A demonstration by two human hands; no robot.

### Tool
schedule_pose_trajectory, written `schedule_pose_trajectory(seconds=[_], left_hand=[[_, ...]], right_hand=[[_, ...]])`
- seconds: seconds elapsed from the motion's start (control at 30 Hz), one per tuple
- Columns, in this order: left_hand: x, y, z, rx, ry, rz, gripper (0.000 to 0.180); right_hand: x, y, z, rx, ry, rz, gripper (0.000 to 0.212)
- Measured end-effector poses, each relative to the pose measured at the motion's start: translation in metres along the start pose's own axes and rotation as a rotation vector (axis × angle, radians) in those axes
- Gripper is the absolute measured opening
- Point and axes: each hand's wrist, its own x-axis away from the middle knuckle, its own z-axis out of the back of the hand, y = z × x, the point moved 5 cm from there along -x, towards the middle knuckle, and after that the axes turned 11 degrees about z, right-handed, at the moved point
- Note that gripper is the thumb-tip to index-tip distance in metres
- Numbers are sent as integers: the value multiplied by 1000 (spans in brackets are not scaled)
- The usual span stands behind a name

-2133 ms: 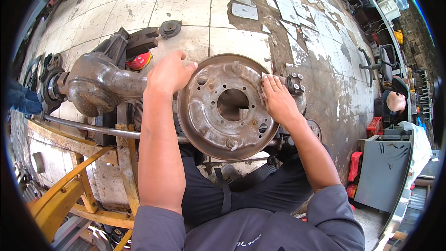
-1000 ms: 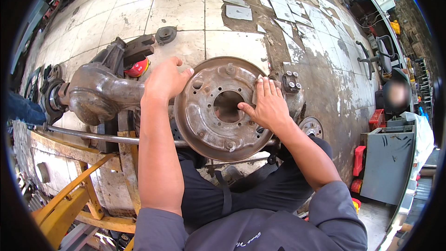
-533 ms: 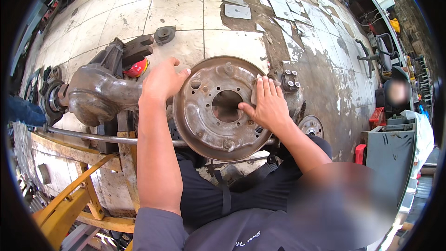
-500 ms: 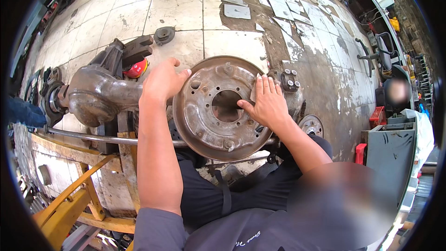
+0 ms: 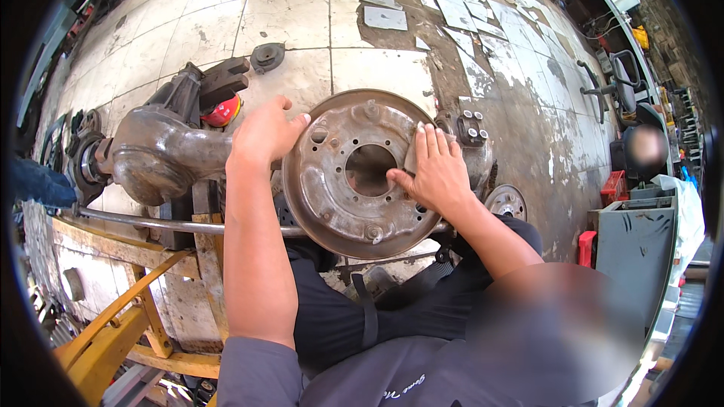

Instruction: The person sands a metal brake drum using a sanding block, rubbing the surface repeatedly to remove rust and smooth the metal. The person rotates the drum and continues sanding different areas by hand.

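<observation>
My left hand (image 5: 260,132): plate's (image 5: 317,196) ten o'clock, grip unclear | right hand (image 5: 441,172): unclenched, flat over pad (image 5: 411,155), three o'clock | uneven pressing could tip plate

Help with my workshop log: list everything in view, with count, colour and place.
Round metal plate: one, brown, centre
Flat piece: one, brownish, under the right hand
Axle housing: one, brown, left of plate
Metal bar: one, grey, below housing
Metal frame: one, yellow, lower left
Flanged part: one, dark grey, floor beyond housing
Container: one, red, beside housing
Bolted block: one, dark, right of plate
Holed disc: one, grey, lower right of plate
Cabinet: one, grey, right
Crate: one, red, beyond cabinet
Broken tiles: many, pale, floor at top
Other person's leg: one, blue trousers, left edge
Edges: too cluttered to count
Left hand: one, bare, plate's left rim
Right hand: one, bare, plate's right
</observation>
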Motion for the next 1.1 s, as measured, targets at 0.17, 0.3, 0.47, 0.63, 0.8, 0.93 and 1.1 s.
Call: schedule_pose_trajectory(seconds=[0.17, 0.3, 0.47, 0.63, 0.8, 0.93, 1.1], left_hand=[[7, 3, 1, 15, 1, -18, 60], [5, 3, 4, 21, -6, -9, 60], [4, 2, 1, -6, -24, -4, 61], [2, 3, -4, 1, -34, 4, 62], [1, 2, -1, -15, -27, 7, 62], [6, 4, -1, -3, -37, 9, 62], [4, 4, -1, 1, -6, -22, 60]], right_hand=[[4, -5, -1, -10, -32, -8, 110], [-8, 2, -2, -33, -75, -56, 110], [6, -9, -3, -29, -39, 13, 111], [-10, -9, 0, -38, -76, -97, 112], [-5, -9, -3, -20, -47, -79, 113], [-3, -12, -3, -16, -35, -79, 112], [-10, -7, -1, -47, -15, -106, 111]])
